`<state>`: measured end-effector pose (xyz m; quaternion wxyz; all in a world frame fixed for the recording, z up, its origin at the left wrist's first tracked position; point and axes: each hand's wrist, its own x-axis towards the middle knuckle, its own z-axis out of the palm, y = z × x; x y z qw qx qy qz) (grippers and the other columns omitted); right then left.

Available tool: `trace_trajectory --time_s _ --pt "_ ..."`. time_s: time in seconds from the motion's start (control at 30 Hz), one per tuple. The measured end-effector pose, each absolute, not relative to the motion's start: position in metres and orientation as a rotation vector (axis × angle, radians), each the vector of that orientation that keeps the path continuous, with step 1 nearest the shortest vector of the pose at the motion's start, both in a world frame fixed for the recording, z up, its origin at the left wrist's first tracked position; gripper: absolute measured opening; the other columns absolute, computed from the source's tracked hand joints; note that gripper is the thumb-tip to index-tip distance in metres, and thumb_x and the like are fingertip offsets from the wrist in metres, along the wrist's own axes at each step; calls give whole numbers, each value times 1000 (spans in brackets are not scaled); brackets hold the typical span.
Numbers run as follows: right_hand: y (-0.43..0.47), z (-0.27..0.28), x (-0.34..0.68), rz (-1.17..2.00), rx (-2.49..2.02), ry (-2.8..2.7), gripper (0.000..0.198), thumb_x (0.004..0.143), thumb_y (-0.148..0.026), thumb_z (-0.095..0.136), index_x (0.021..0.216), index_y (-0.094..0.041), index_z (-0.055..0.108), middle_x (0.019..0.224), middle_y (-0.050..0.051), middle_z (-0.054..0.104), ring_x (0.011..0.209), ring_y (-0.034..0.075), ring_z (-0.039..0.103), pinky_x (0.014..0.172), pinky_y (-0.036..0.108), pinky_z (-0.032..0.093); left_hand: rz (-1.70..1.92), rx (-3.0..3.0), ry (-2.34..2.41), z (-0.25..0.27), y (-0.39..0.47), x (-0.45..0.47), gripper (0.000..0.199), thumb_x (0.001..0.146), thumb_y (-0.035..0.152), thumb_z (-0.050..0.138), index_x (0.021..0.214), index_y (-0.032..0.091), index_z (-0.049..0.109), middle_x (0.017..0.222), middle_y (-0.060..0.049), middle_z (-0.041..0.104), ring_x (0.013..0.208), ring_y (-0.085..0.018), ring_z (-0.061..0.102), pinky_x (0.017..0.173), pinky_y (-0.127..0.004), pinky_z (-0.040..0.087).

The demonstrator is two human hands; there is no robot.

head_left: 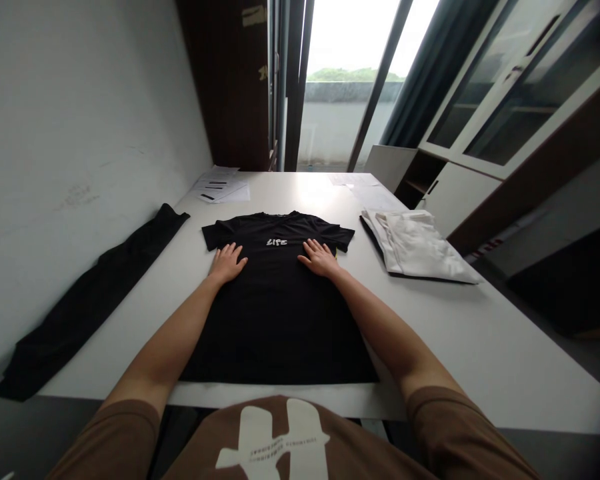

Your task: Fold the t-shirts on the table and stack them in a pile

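Observation:
A black T-shirt (280,320) lies spread flat on the white table, its neck at the far side and its hem near the front edge. White lettering runs across its chest. My left hand (227,263) rests flat on the shirt's left side below the sleeve, fingers stretched out. On the opposite side, my right hand (320,259) lies palm down on the cloth with its fingers spread. A small bit of yellow shows at the shirt's edge beside the right hand. Neither hand grips the fabric.
Folded white clothing (420,247) sits over something black on the right. Along the left wall lies a long black garment (95,293). Papers (225,188) rest at the far left of the white table (480,347). Cabinets (510,93) stand at the right, beyond the table.

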<state>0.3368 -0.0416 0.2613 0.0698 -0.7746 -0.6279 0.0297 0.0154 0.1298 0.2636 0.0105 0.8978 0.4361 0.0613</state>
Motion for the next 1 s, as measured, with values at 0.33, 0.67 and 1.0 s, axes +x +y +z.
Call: trace_trajectory --time_s 0.33,0.67,1.0 --pt "-41 252 341 21 -2311 -1873 78 104 -67 25 164 -17 29 168 9 22 157 25 14 127 46 11 160 3005 774 283 30 56 71 101 66 36 160 26 37 169 -6 25 157 -31 16 127 -52 10" --pt "-42 264 333 83 -2331 -1825 78 104 -66 28 163 -16 30 168 11 20 157 27 13 126 49 12 58 2963 660 272 20 61 91 95 77 34 166 23 19 171 -7 15 159 -29 8 128 -48 10" --pt "-41 266 297 91 -2156 -2034 78 104 -67 30 164 -17 30 169 9 20 157 25 11 127 45 12 60 2894 863 272 53 51 88 96 76 34 165 21 25 171 -8 15 159 -30 10 127 -50 11"
